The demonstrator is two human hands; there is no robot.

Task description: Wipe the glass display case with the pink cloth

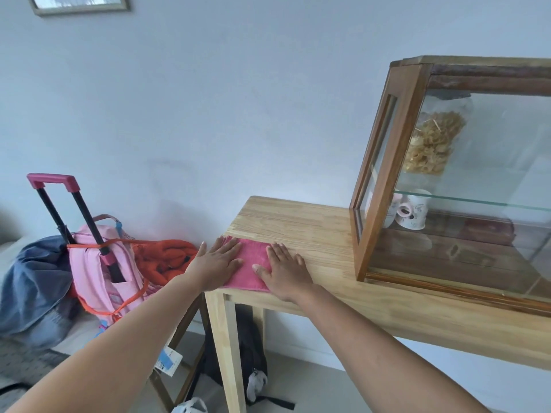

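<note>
Two bare forearms reach up from the bottom edge toward the wooden table (301, 222). At the table's near left corner the pink cloth (249, 263) lies flat, and both hands press on it palm down: the left hand (219, 259) covers its left edge, the right hand (284, 269) its right side, fingers spread and flat, gripping nothing. Further along the table, to the right of the cloth and well apart from it, stands the glass display case (465, 186) with its wooden frame, a glass shelf and white cups (413, 208) inside. Left of the table, a pink trolley backpack (101, 263) leans by the wall
</note>
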